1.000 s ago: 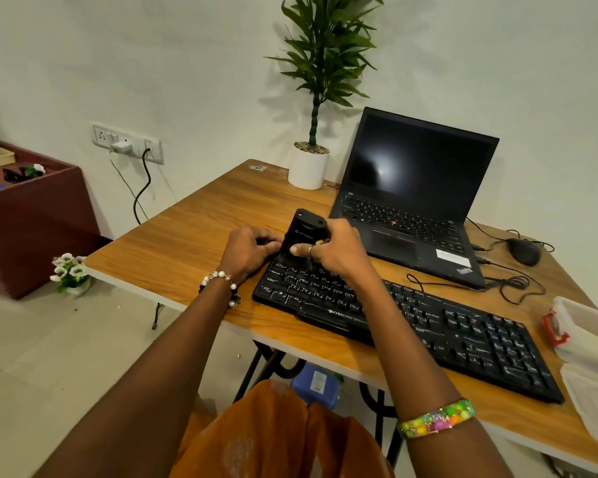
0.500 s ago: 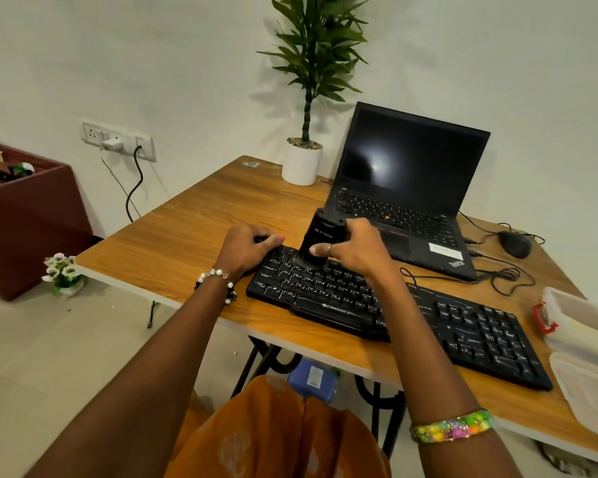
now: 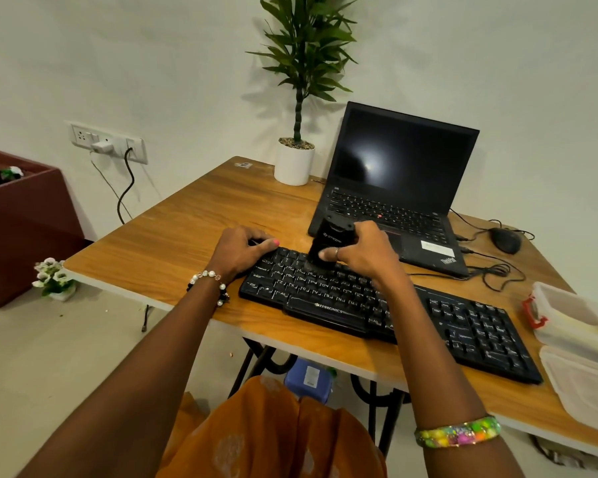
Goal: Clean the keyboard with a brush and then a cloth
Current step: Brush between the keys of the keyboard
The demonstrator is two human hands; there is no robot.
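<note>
while laptop (image 3: pixel 390 201) crowds behind, brush (image 3: pixel 328 244) meets keyboard (image 3: pixel 377 305).

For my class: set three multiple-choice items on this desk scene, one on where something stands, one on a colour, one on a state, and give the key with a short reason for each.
1. Where does the potted plant stand?
A. at the table's far edge, left of the laptop
B. on the floor under the table
C. on the keyboard

2. What colour is the keyboard?
A. white
B. black
C. red

3. What is the right hand doing?
A. lying flat on the table
B. holding the mouse
C. gripping the black brush upright on the keys

Key: 1 A, the white pot sits by the wall beside the laptop. 2 B, body and keys are black. 3 C, the fingers curl round the brush while the left hand rests at the keyboard's left end.
</note>
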